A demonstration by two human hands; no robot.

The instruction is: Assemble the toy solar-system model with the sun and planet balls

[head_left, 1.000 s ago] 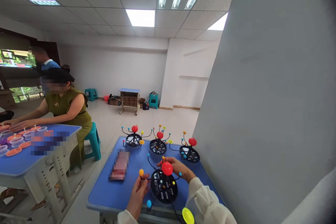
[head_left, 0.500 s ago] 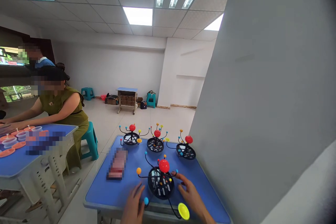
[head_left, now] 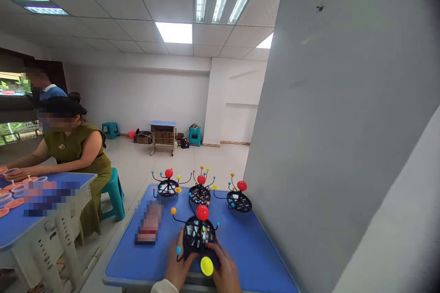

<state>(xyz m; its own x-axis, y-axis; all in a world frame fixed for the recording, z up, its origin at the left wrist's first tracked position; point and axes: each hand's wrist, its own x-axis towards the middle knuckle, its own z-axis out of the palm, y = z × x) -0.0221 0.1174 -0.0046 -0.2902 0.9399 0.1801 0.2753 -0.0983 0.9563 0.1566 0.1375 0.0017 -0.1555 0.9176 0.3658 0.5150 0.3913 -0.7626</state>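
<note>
A solar system model [head_left: 199,234] with a round black base, a red ball and small coloured balls on curved black arms stands near the front of the blue table. My left hand [head_left: 177,258] grips the base at its left side, by a light blue ball. On the right, my right hand [head_left: 225,263] is closed on the lower edge of the same base, its thumb on top. A yellow disc [head_left: 206,266] hangs between my hands. Parts of my fingers are hidden under the base.
Three similar models, at the left [head_left: 168,187], middle [head_left: 200,193] and right [head_left: 239,201], stand along the table's far edge. A blurred flat reddish item [head_left: 148,224] lies at left. A grey wall [head_left: 309,146] borders the right side. Another person [head_left: 77,146] sits at a neighbouring table.
My hands, earlier apart with fingers spread on either side of the model, have closed on its base. The model has turned, and its yellow disc has shifted left. The camera view has tilted up.
</note>
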